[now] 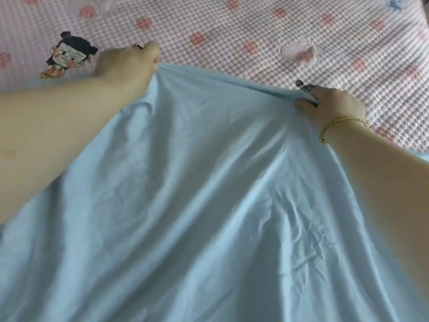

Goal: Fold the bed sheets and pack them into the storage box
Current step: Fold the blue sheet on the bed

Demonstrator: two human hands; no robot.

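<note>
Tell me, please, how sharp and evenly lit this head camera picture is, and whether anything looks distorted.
Head view: soft, even light, with no glare or hard shadows; the blue sheet and the left hand are slightly blurred, the right hand and its bracelet a little crisper; the quilted cover shows rows that bow toward the corners, a wide-angle effect.

Edges: the light-blue bed sheet [209, 194] runs off the bottom, left and right of frame, so its full extent is unknown. It hides the near part of the pink quilted mattress pad [232, 26]. Fingertips of the left hand [132, 63] are hidden behind the gathered hem. Dark object at the knuckles of the right hand [334, 108] is blurred and unidentifiable.
</note>
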